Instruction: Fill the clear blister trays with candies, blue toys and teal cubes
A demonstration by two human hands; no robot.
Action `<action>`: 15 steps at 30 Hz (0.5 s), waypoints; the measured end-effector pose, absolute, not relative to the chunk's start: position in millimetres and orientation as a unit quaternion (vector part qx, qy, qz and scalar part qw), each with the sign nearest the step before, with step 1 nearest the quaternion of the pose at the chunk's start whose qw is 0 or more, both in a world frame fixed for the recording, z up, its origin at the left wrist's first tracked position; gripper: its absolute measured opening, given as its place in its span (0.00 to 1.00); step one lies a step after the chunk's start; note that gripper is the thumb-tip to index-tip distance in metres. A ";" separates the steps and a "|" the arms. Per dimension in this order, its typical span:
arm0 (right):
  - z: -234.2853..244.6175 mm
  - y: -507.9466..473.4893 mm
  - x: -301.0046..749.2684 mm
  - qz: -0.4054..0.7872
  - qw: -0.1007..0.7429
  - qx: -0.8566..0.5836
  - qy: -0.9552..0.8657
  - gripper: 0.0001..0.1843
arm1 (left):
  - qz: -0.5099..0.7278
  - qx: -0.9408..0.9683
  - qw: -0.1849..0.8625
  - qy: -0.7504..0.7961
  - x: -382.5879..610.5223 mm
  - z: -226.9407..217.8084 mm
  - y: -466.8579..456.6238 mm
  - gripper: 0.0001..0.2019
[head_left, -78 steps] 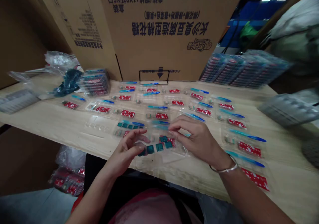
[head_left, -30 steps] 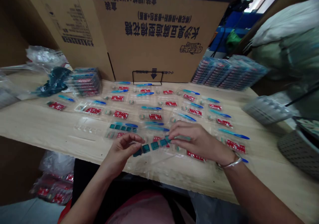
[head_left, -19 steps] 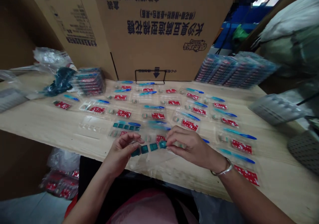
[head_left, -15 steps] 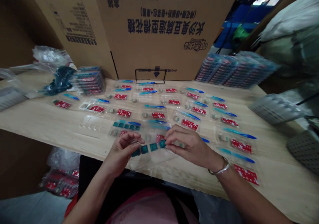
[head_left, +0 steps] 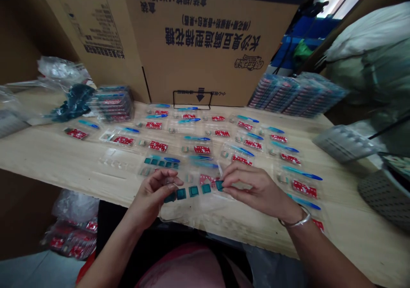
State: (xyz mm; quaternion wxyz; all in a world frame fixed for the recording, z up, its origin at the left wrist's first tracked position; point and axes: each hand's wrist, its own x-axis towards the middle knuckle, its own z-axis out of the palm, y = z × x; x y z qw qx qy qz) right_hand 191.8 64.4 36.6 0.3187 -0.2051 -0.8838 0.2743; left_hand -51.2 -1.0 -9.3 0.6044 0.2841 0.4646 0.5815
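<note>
A strip of teal squares stretches between my two hands just above the near table edge. My left hand pinches its left end, fingers curled. On the right end my right hand is closed too; a silver bangle circles that wrist. Under the strip lies a clear plastic tray with a red-and-white packet. Another tray with teal squares and a blue pen sits just beyond my left hand.
Several clear trays with red packets and blue pens cover the wooden table. A big cardboard box stands behind. Stacks of filled trays rest at back right and stacked trays at back left. Grey trays lie right.
Both hands stay pinched on the teal strip and have shifted slightly; the strip now hangs a little lower and straighter. The camera view wobbled.
</note>
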 end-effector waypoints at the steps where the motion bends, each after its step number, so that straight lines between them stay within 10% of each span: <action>1: 37.9 62.7 191.1 0.261 0.301 -0.203 -0.895 0.04 | 0.582 0.285 0.605 0.464 -51.7 -8.3 -1.0 0.15; 15: 13.6 45.1 180.7 0.019 0.287 -0.142 -0.947 0.16 | 0.598 0.199 0.643 0.435 -57.5 -11.3 -7.1 0.16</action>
